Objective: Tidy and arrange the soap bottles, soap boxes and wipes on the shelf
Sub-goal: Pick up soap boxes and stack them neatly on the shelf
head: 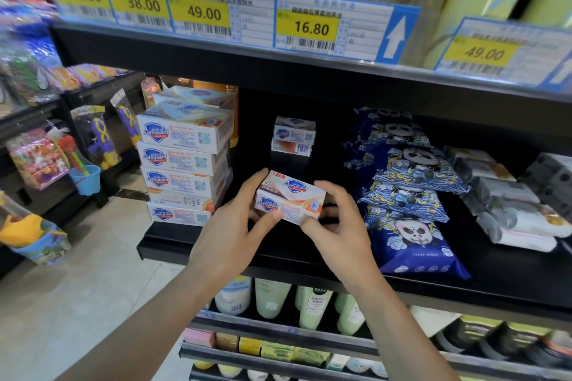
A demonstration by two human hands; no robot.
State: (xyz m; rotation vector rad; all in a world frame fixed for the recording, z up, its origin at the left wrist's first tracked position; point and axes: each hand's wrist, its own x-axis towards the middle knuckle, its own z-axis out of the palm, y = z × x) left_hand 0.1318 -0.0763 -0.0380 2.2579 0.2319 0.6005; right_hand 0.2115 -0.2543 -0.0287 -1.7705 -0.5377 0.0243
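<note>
I have both hands on one soap box (289,198), held just above the black shelf (173,241) in the open gap between the tall stack of soap boxes (182,161) at the shelf's left end and the row of blue panda wipes packs (405,195). My left hand (230,226) wraps the box's left end, thumb along the front lower edge and fingers up behind the far corner. My right hand (337,219) pinches the right end, thumb at the front bottom corner and fingers curled over the back. Each grip is closed on the box, not slack. Holding it at both ends lets me keep the logo face turned outward and square to the shelf edge, which I judge is why it sits level rather than tipped.

Further back in the same gap stand two small soap boxes (294,138), one on the other. My box seems bound either for a spot in front of them or for the stack on the left; I cannot tell which.

The wipes lie overlapped like shingles running toward the front, so each label shows. Right of them grey wipes packs (507,204) lie piled less evenly and probably need straightening. Bottles (312,303) stand on the shelf below.
</note>
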